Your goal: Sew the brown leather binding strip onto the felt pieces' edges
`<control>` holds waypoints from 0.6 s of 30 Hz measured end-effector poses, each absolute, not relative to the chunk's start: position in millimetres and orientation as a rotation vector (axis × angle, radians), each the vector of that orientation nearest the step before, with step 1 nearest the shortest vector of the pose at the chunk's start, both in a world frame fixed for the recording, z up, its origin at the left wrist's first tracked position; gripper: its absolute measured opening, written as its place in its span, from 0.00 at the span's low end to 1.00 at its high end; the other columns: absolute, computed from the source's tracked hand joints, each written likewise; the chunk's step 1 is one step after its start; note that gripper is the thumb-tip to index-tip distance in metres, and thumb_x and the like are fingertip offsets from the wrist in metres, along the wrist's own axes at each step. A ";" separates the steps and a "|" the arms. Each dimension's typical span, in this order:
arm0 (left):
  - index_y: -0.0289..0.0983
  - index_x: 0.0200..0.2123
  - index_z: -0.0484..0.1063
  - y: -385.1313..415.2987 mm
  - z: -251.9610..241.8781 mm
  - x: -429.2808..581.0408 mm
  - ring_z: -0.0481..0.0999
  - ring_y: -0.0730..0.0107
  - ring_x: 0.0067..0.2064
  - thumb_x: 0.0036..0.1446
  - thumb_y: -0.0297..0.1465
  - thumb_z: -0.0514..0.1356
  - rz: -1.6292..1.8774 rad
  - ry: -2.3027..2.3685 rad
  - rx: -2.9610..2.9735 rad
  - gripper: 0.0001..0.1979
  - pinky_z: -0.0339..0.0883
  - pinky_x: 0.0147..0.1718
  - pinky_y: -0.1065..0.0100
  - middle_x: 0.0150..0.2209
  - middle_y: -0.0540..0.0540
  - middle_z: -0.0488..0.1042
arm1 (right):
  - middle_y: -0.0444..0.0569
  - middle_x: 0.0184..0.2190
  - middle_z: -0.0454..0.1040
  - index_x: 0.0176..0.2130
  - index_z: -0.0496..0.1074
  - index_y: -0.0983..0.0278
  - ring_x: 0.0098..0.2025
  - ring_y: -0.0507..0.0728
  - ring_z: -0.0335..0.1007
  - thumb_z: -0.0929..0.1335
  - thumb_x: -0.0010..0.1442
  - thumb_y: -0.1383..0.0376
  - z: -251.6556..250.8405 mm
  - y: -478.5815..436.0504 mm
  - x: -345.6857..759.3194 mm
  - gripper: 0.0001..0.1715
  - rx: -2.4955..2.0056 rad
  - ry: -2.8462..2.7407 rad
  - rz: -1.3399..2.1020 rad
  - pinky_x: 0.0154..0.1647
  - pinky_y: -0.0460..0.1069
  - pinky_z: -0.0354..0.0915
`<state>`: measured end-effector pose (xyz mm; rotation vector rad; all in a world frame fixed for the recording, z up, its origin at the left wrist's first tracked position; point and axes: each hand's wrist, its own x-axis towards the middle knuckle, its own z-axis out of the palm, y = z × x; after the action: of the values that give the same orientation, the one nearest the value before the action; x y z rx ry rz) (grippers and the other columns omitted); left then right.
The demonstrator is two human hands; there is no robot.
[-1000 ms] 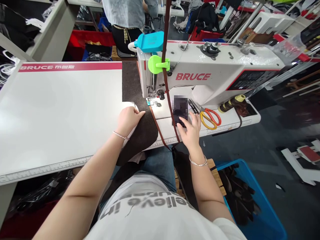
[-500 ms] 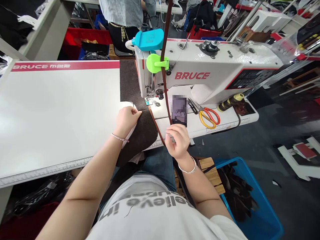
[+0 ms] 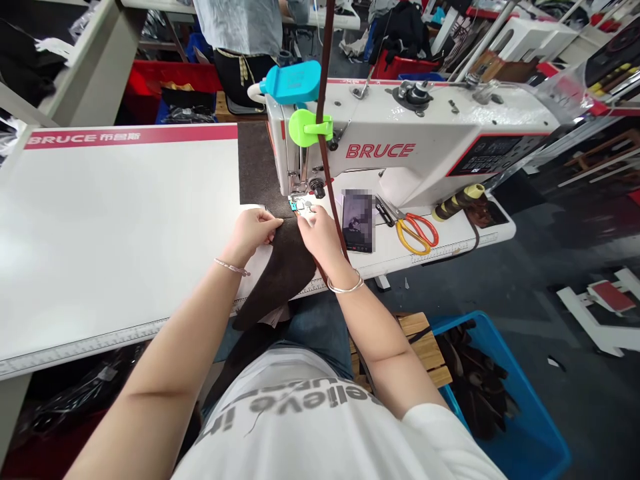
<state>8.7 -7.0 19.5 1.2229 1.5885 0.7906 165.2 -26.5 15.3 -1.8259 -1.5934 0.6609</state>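
Dark brown fabric [image 3: 287, 257] lies under the needle area of a white sewing machine [image 3: 415, 130] and droops over the table's front edge. My left hand [image 3: 253, 233] pinches its left edge, thumb and forefinger closed on the cloth. Close to the blue presser foot [image 3: 293, 205], my right hand [image 3: 323, 233] has its fingers closed at the fabric's right edge, on the narrow brown binding strip [image 3: 321, 268] as far as I can see. The strip's upper length [image 3: 326, 163] hangs from above through a green clip [image 3: 310, 127] and passes by my right wrist.
Right of my right hand lie a phone [image 3: 358, 223], a black-handled tool [image 3: 384, 212], scissors [image 3: 415, 232] with orange and yellow handles, and a thread cone [image 3: 457, 202]. A blue bin [image 3: 537, 413] with dark pieces stands low right. Another person [image 3: 240, 27] is behind the machine.
My right hand has moved up and left, from the strip near the table's front edge to the fabric beside the presser foot. My left hand keeps its pinch, almost unmoved.
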 end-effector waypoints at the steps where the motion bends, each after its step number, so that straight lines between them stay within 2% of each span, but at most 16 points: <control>1: 0.36 0.21 0.65 -6.2 19.6 8.1 0.64 0.76 0.18 0.49 0.28 0.64 0.792 1.585 1.203 0.10 0.57 0.18 0.74 0.14 0.52 0.64 | 0.53 0.35 0.76 0.43 0.71 0.65 0.41 0.60 0.75 0.64 0.61 0.57 17.4 -20.2 165.4 0.16 -1.854 -1.574 0.741 0.44 0.51 0.71; 4: 0.37 0.27 0.65 -3.9 20.5 7.9 0.65 0.75 0.18 0.49 0.26 0.63 0.808 1.582 1.138 0.07 0.56 0.17 0.75 0.14 0.53 0.65 | 0.48 0.21 0.71 0.29 0.67 0.64 0.29 0.56 0.75 0.62 0.60 0.58 22.2 -8.6 163.6 0.14 -1.844 -1.550 1.014 0.32 0.46 0.67; 6: 0.37 0.31 0.65 -2.4 21.3 9.1 0.66 0.74 0.19 0.50 0.26 0.63 0.814 1.599 1.120 0.08 0.57 0.18 0.75 0.15 0.54 0.65 | 0.47 0.17 0.69 0.24 0.64 0.64 0.24 0.55 0.73 0.61 0.60 0.59 23.0 -4.3 161.1 0.16 -1.825 -1.516 1.159 0.27 0.44 0.64; 9: 0.38 0.34 0.64 0.9 21.6 11.7 0.67 0.72 0.19 0.51 0.28 0.63 0.806 1.629 1.125 0.09 0.60 0.18 0.74 0.16 0.54 0.65 | 0.47 0.14 0.69 0.23 0.62 0.64 0.22 0.54 0.71 0.62 0.58 0.59 22.6 0.3 158.2 0.16 -1.829 -1.483 1.222 0.23 0.43 0.60; 13: 0.39 0.36 0.64 6.4 20.3 15.2 0.65 0.72 0.18 0.50 0.29 0.64 0.795 1.669 1.157 0.11 0.58 0.18 0.73 0.17 0.54 0.65 | 0.48 0.14 0.70 0.22 0.62 0.64 0.20 0.52 0.67 0.62 0.56 0.60 23.0 3.3 158.0 0.14 -1.832 -1.504 1.232 0.19 0.43 0.55; 18: 0.37 0.41 0.66 10.6 18.2 18.7 0.68 0.71 0.22 0.49 0.29 0.64 0.788 1.744 1.305 0.15 0.58 0.21 0.72 0.20 0.54 0.66 | 0.46 0.11 0.66 0.19 0.59 0.64 0.19 0.50 0.66 0.63 0.54 0.63 18.5 4.0 158.5 0.15 -1.792 -1.508 1.184 0.17 0.41 0.51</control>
<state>18.7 10.6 18.2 1.3046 1.7443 0.7879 158.5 4.0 18.5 -1.7918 -1.5082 1.1840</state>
